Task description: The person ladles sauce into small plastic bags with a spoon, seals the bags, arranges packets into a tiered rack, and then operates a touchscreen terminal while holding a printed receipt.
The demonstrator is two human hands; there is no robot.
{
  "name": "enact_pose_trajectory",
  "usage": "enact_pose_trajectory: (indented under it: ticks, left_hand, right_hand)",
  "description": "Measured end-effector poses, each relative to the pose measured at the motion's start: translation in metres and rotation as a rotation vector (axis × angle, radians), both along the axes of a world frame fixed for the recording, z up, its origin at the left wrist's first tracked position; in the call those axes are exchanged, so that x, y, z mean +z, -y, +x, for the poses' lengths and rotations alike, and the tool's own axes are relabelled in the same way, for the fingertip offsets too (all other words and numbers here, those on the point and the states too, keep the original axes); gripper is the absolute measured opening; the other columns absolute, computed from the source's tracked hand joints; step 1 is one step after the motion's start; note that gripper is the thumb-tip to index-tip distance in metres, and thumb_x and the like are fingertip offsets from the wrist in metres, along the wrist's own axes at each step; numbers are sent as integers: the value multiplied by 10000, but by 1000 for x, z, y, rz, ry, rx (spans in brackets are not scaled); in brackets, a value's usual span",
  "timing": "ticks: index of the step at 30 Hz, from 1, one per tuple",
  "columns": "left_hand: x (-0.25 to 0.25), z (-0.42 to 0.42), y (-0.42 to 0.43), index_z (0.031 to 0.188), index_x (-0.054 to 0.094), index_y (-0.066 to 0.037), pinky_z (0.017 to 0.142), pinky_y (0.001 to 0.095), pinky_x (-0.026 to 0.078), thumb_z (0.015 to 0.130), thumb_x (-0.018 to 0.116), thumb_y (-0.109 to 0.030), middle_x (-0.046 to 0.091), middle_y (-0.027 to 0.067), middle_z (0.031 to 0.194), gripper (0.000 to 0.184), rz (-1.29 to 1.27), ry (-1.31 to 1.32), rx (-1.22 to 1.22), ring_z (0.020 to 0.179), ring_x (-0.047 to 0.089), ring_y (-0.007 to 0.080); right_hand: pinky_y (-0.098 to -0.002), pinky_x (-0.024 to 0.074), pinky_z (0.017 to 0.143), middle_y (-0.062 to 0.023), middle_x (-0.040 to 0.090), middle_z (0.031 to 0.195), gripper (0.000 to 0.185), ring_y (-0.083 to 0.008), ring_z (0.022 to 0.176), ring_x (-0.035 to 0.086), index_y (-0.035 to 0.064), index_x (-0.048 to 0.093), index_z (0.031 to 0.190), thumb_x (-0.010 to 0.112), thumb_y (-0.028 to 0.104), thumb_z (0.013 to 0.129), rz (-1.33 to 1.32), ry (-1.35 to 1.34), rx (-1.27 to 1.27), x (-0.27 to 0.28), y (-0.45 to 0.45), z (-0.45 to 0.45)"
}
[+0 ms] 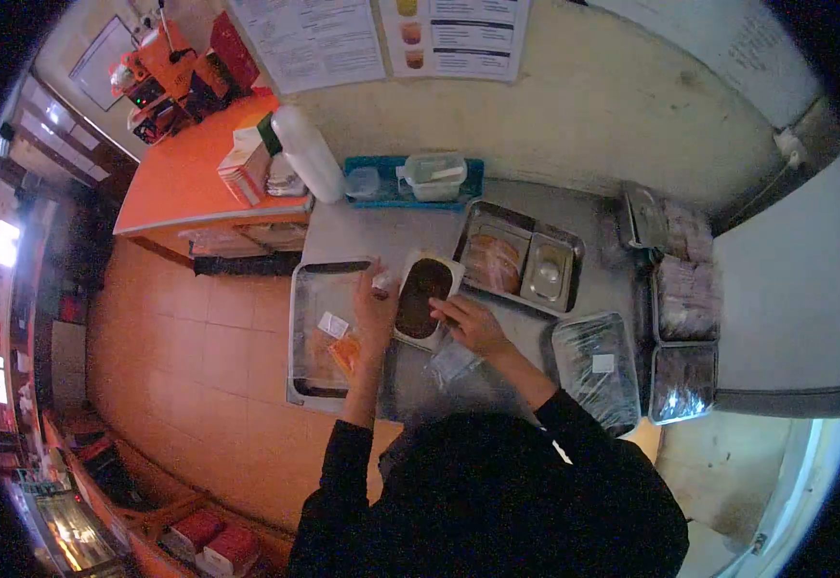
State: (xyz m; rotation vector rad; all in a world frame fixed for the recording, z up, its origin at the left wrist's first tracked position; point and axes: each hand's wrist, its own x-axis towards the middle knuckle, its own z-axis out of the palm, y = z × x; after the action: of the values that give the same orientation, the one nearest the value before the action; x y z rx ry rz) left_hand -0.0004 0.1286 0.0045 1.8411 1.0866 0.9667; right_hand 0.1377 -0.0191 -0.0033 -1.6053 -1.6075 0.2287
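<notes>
Tub (pixel 457 277) of dark stuff (pixel 425 289) is sitting mid-frame, prob. for easy reach, w/ R hand (pixel 476 328) bunching its fingertips over it & L hand (pixel 376 316) curling at edge of ctr-left tray (pixel 295 332), can't tell if either's grasping anything.

Object (pixel 381 282) at left hand (pixel 374 308) unclear, posters (pixel 463 43) cropped

Pale-rimmed container (pixel 456 277) stands open; dark brown contents (pixel 420 306) inside.

The pale container (pixel 455 278) shows dark brown inside; the bottle (pixel 305 152) is white; the sleeves (pixel 341 470) black.
</notes>
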Motion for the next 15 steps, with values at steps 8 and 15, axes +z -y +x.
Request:
enact_pose_trajectory:
  ticks: [8, 15]
  left_hand:
    - [-5, -8, 38, 1191, 590, -83, 629, 303, 508, 785, 707, -101, 636, 111, 1038, 422, 178, -2, 57, 807, 632, 228]
    - [-13, -11, 55, 1189, 596, -78, 753, 370, 503, 789, 696, -106, 650, 118, 986, 413, 372, 68, 68, 886, 629, 292]
  right_hand:
    - [-374, 500, 838, -92, 608, 1059, 544, -281, 1022, 585, 81, 514, 1256, 625, 107, 725, -55, 167, 334, -14, 51, -19]
    - [-383, 490, 845, -109, 599, 1107, 517, -288, 1032, 577, 72, 486, 1289, 599, 158, 792, -60, 225, 136, -11, 58, -7]
